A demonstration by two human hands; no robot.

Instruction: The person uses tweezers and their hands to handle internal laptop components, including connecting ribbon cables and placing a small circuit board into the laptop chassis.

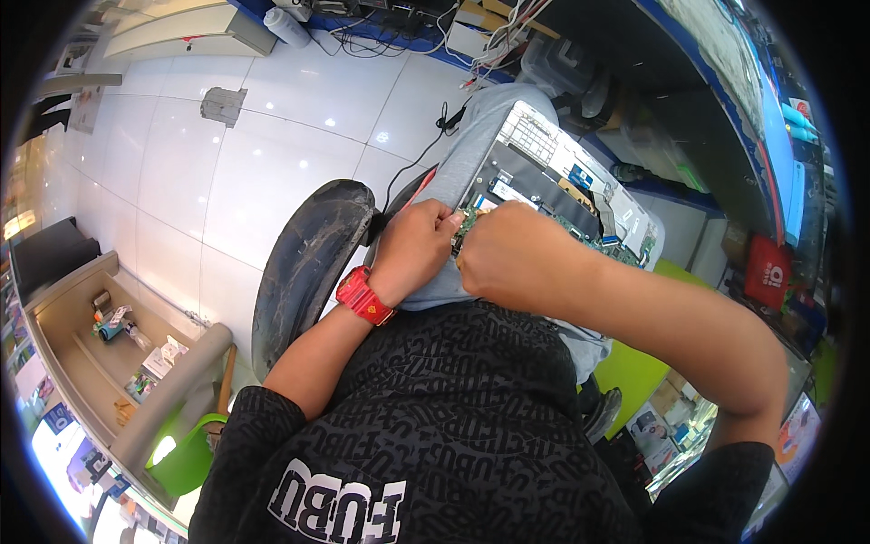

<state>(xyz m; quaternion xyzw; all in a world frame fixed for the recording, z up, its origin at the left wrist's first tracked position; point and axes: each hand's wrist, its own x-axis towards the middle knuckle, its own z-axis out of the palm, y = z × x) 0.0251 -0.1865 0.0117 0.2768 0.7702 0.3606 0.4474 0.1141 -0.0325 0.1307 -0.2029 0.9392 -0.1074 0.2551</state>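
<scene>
An opened white laptop casing lies slanted across my grey-trousered lap, its inside parts bare. A green circuit board shows at its near left corner, between my hands. My left hand, with a red watch on the wrist, is closed, thumb and fingers pinching the board's edge. Right beside it, my right hand is curled into a fist over the near part of the laptop. Its fingertips are turned away and covered, so what it grips cannot be made out. More green board and ribbon cables appear beyond its knuckles.
A worn black chair part stands left of my legs. Cables hang from the blue-edged bench at the top. Lower left are a beige drawer unit and a green bin. A red pouch is at the right.
</scene>
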